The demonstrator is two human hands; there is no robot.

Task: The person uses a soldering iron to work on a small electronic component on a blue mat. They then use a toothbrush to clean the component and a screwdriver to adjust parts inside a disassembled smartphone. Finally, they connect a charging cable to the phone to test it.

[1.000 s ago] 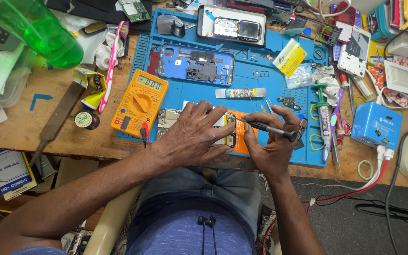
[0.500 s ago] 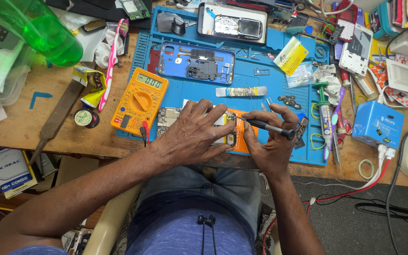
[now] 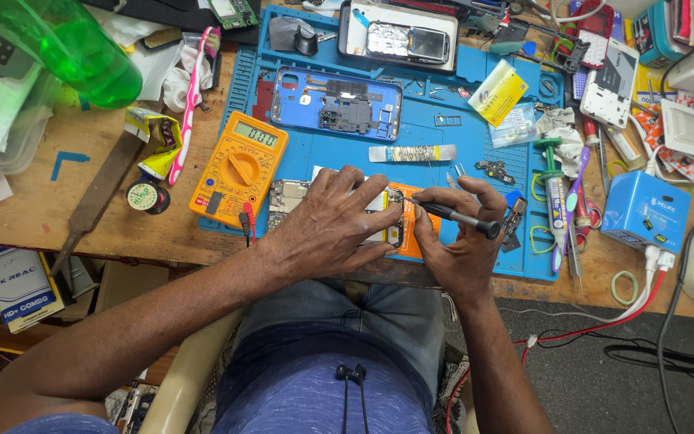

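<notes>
- 2 hands work at the centre of the frame; 1 black screwdriver (image 3: 455, 215), 1 opened phone (image 3: 379, 217) under them, 1 orange multimeter (image 3: 238, 169) to the left, 1 green bottle (image 3: 82, 48) at upper left.
- The left hand (image 3: 335, 221) lies flat with fingers spread wide, pressing down on the opened phone and covering most of it.
- The right hand (image 3: 459, 241) is curled narrow around the screwdriver, thumb and fingertips pinching the shaft, tip pointing left onto the phone's right edge.
- The opened phone lies on the blue work mat (image 3: 435, 165), lower centre; bare metal and circuit parts show, with an orange piece at its right end.
- 1 blue phone frame (image 3: 335, 103) lies above, upper centre.
</notes>
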